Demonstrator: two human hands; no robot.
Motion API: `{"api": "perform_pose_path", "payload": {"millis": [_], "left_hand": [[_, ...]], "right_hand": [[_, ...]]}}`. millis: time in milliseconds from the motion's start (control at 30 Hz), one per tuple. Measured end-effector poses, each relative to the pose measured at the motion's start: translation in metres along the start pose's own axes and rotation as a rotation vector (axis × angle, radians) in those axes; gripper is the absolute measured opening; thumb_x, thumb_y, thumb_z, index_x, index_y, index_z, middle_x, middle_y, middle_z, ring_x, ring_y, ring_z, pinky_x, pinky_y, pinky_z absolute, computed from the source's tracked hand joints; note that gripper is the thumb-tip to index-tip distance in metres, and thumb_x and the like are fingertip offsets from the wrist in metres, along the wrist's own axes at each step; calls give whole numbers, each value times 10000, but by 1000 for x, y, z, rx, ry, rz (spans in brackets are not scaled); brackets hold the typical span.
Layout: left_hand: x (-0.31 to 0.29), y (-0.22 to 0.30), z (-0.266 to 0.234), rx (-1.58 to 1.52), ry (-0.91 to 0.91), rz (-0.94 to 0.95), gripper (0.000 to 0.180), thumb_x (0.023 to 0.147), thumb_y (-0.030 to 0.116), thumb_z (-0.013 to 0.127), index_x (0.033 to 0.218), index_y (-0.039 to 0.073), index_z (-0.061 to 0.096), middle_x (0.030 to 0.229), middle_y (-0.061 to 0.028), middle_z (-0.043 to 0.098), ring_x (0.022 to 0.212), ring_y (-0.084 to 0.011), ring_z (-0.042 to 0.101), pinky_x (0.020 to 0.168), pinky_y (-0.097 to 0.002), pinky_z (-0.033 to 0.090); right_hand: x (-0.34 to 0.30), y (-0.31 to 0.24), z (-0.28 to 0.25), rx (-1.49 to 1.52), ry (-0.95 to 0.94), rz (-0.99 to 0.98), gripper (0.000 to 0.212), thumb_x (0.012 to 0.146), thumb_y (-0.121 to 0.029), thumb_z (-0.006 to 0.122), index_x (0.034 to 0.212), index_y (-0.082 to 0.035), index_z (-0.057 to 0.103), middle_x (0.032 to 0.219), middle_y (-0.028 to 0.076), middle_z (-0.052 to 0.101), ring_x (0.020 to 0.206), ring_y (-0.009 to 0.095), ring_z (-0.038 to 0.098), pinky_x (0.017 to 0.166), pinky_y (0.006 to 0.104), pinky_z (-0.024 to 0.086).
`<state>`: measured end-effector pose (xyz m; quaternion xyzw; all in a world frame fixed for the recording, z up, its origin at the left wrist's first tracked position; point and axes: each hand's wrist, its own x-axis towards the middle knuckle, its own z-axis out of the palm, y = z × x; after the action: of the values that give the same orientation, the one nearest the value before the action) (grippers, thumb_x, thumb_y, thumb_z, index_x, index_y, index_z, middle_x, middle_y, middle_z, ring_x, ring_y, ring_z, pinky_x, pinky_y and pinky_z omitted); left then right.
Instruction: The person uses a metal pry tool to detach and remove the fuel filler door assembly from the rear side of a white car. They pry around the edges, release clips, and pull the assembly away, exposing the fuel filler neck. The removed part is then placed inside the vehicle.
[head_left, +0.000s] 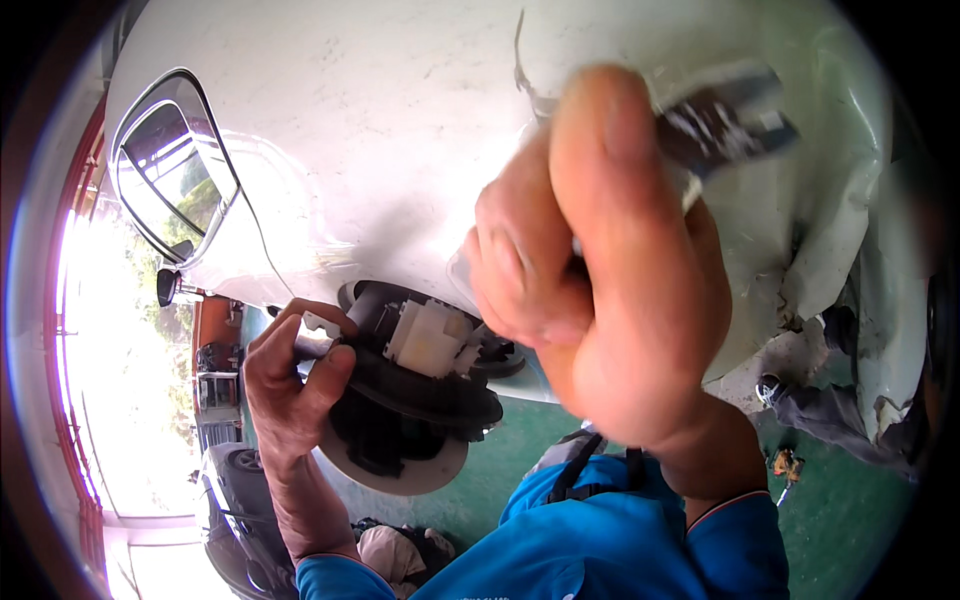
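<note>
My left hand [290, 385] is closed, thumb and fingers pinching a small shiny metal bracket [315, 336] with a notched edge. Just right of it sits a black, round-edged housing [420, 388], with a white plastic block [430, 338] in its upper part. My right hand [620, 270] is raised close to the camera, in a fist round a hand tool. The dark, jaw-like metal end of that tool [725, 120] points right past the thumb, blurred by motion; its handle is hidden in my fist.
A white car body [370, 120] fills the upper view, its panel crumpled [835, 220] at the right. A person's leg [830, 410] shows at lower right, near a small orange-yellow object [788, 465] on the green floor [530, 425]. A dark car [235, 510] stands at lower left.
</note>
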<state>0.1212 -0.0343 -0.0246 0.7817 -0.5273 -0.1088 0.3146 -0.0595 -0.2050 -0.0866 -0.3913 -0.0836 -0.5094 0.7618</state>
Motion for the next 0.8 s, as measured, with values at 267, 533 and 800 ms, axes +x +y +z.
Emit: {"api": "perform_pose_path", "payload": {"millis": [267,533,800], "left_hand": [[-2,-5,3,9,24,83,247,830,138,732,888,-78,627,892,-79,655,706,-86,528,608,-242,394],[3,-3,3,-5,4,98,209,800,93,717,894,-72,631,862,-82,644,702,-101,533,618,-247,406],[0,-3,-3,-11,-13,25,190,816,98,728,877,-65,651,961,-99,687,781,-116,594,691,-247,451]], "right_hand": [[-36,8,16,-107,75,-154,326,1079,-424,429,889,-159,444,766,-16,458,540,118,392,534,310,338],[-47,10,34,-167,154,-268,316,1068,-315,485,831,-110,446,818,62,463,555,142,395,485,319,353],[-71,-36,-30,51,88,89,434,1097,-478,326,903,-121,479,588,-20,388,473,89,305,462,269,315]]}}
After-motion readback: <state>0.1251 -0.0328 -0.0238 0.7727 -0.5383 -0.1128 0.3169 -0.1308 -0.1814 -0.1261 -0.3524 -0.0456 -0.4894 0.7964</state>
